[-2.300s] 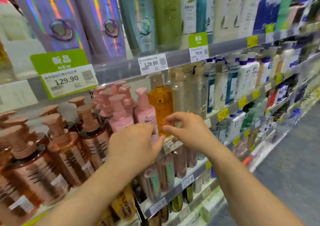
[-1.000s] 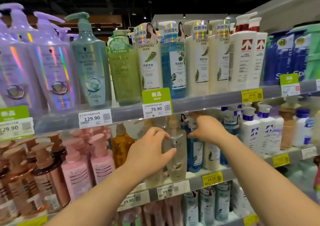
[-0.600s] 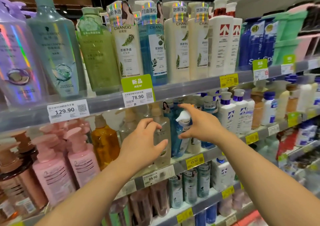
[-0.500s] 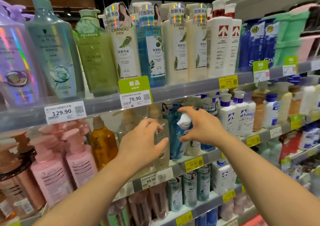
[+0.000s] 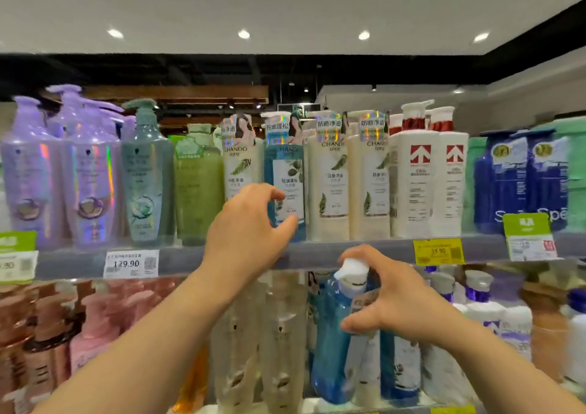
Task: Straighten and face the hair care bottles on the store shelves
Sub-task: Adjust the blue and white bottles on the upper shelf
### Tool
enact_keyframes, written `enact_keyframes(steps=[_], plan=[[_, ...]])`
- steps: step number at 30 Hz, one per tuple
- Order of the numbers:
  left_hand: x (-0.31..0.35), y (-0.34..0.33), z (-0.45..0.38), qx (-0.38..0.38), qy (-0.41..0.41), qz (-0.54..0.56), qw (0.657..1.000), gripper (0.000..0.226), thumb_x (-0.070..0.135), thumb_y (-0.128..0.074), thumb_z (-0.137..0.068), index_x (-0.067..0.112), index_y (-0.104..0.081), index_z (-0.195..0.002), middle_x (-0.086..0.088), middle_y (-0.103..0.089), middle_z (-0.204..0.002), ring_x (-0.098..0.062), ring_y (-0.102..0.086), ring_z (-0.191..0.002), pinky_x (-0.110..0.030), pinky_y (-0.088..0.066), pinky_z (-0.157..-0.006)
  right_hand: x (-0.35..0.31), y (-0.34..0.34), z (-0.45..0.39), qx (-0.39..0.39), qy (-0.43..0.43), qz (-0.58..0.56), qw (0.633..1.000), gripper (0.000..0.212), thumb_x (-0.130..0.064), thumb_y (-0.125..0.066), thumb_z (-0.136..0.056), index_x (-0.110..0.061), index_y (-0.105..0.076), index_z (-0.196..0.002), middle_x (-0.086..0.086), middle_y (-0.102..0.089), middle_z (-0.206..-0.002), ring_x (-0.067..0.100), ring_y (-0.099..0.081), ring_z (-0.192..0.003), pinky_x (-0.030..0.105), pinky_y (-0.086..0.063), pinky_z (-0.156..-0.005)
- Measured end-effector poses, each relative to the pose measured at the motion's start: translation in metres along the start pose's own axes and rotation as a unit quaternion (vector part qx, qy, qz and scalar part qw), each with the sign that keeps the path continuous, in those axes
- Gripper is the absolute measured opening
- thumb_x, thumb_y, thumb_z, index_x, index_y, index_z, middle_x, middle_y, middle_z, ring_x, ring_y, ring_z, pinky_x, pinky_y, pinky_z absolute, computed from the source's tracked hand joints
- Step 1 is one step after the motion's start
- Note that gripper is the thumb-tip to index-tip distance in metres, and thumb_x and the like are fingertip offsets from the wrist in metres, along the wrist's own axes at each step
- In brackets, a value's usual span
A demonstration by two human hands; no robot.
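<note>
Hair care bottles fill two shelves. My right hand (image 5: 390, 306) grips a tilted blue pump bottle (image 5: 331, 353) on the lower shelf, fingers curled over its white pump head and thumb on its shoulder. My left hand (image 5: 250, 229) is raised in front of the upper shelf, fingers spread and loosely curved. Its thumb and index finger frame the lower left of a blue CHANDO bottle (image 5: 287, 172), and I cannot tell if they touch it. Cream CHANDO bottles (image 5: 329, 185) stand upright to the right of that one.
The upper shelf edge (image 5: 380, 252) carries a 129.90 price tag (image 5: 131, 263) and a yellow tag (image 5: 439, 251). Purple bottles (image 5: 85, 172) stand at upper left, white bottles with red arrows (image 5: 418, 176) at upper right. Beige bottles (image 5: 253, 350) and pink bottles (image 5: 95, 328) crowd the lower shelf.
My left hand has let go of the beige bottle on the lower shelf and risen to the upper shelf. My right hand stays on the blue pump bottle. The view has tilted upward.
</note>
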State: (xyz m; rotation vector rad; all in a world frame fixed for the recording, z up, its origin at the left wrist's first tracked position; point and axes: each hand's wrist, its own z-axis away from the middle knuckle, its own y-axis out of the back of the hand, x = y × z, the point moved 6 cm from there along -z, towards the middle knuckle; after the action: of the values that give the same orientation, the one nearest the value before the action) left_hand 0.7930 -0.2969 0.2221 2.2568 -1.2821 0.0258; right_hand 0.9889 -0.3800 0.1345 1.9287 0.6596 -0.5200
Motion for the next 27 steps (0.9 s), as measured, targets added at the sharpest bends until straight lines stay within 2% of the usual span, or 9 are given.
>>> enact_keyframes(steps=[2, 4, 9, 12, 16, 18, 20, 24, 27], plan=[[0.003, 0.003, -0.02, 0.009, 0.017, -0.032, 0.999, 0.04, 0.043, -0.067, -0.084, 0.029, -0.057, -0.12, 0.013, -0.054, -0.11, -0.016, -0.06, -0.086, -0.034, -0.049, -0.077, -0.014, 0.02, -0.007, -0.001, 0.023, -0.031, 0.999, 0.071, -0.03, -0.095, -0.053, -0.057, -0.055, -0.105, -0.009, -0.067, -0.096, -0.002, -0.061, -0.066, 0.016, -0.052, -0.061], [0.006, 0.009, -0.04, 0.026, 0.029, -0.055, 0.998, 0.049, 0.047, -0.066, -0.084, 0.029, -0.051, -0.127, 0.01, -0.051, -0.128, -0.019, -0.061, -0.096, -0.036, -0.05, -0.081, -0.029, 0.039, -0.016, 0.001, 0.041, -0.068, 0.997, 0.074, -0.032, -0.096, -0.047, -0.059, -0.058, -0.104, -0.012, -0.069, -0.097, -0.005, -0.063, -0.071, 0.013, -0.05, -0.063], [0.016, 0.015, -0.091, 0.028, 0.027, -0.072, 0.997, 0.07, 0.047, -0.066, -0.085, 0.02, -0.037, -0.143, 0.001, -0.047, -0.14, -0.02, -0.05, -0.124, -0.033, -0.042, -0.097, -0.064, 0.078, -0.04, 0.056, 0.074, -0.159, 0.983, 0.081, -0.016, -0.099, -0.045, -0.047, -0.062, -0.11, 0.0, -0.077, -0.094, 0.017, -0.076, -0.082, 0.033, -0.062, -0.071], [0.017, 0.009, -0.113, -0.03, 0.036, -0.09, 0.995, 0.088, 0.048, -0.068, -0.083, 0.019, -0.02, -0.15, -0.008, -0.052, -0.136, -0.027, -0.054, -0.118, -0.036, -0.045, -0.094, -0.083, 0.098, -0.051, 0.089, 0.092, -0.172, 0.977, 0.079, -0.008, -0.096, -0.056, -0.041, -0.057, -0.116, -0.006, -0.078, -0.092, 0.012, -0.076, -0.083, 0.026, -0.06, -0.068], [0.005, -0.005, -0.128, -0.117, 0.078, -0.085, 0.986, 0.1, 0.045, -0.07, -0.078, 0.036, -0.003, -0.152, -0.011, -0.061, -0.119, -0.028, -0.068, -0.089, -0.042, -0.059, -0.075, -0.105, 0.118, -0.066, 0.124, 0.104, -0.169, 0.972, 0.075, -0.015, -0.096, -0.058, -0.037, -0.056, -0.117, -0.004, -0.078, -0.096, 0.011, -0.076, -0.086, 0.027, -0.061, -0.073], [0.005, -0.011, -0.13, -0.149, 0.069, -0.051, 0.985, 0.102, 0.041, -0.071, -0.077, 0.039, -0.001, -0.151, -0.008, -0.061, -0.119, -0.022, -0.069, -0.08, -0.036, -0.06, -0.065, -0.111, 0.123, -0.074, 0.129, 0.105, -0.159, 0.973, 0.074, -0.015, -0.095, -0.059, -0.033, -0.056, -0.118, -0.002, -0.077, -0.097, 0.01, -0.076, -0.084, 0.023, -0.06, -0.069], [0.008, -0.014, -0.13, -0.158, 0.047, -0.049, 0.985, 0.104, 0.04, -0.073, -0.075, 0.036, -0.003, -0.152, -0.004, -0.061, -0.12, -0.013, -0.063, -0.078, -0.024, -0.054, -0.058, -0.118, 0.125, -0.081, 0.132, 0.103, -0.14, 0.976, 0.076, -0.018, -0.095, -0.06, -0.033, -0.054, -0.121, -0.001, -0.076, -0.101, 0.01, -0.076, -0.084, 0.025, -0.061, -0.069], [0.01, -0.014, -0.129, -0.124, 0.039, -0.048, 0.99, 0.106, 0.042, -0.08, -0.07, 0.032, -0.01, -0.15, -0.005, -0.059, -0.123, -0.015, -0.055, -0.091, -0.029, -0.051, -0.074, -0.123, 0.127, -0.091, 0.128, 0.092, -0.126, 0.979, 0.076, -0.021, -0.095, -0.062, -0.03, -0.053, -0.125, 0.002, -0.076, -0.103, 0.014, -0.077, -0.086, 0.038, -0.064, -0.079], [0.018, -0.006, -0.126, -0.096, 0.014, -0.043, 0.994, 0.098, 0.055, -0.08, -0.066, 0.039, -0.015, -0.137, -0.005, -0.056, -0.119, -0.023, -0.059, -0.095, -0.037, -0.053, -0.076, -0.12, 0.13, -0.096, 0.126, 0.081, -0.129, 0.98, 0.08, -0.028, -0.097, -0.055, -0.032, -0.054, -0.123, 0.003, -0.078, -0.1, 0.017, -0.077, -0.087, 0.044, -0.062, -0.084]])
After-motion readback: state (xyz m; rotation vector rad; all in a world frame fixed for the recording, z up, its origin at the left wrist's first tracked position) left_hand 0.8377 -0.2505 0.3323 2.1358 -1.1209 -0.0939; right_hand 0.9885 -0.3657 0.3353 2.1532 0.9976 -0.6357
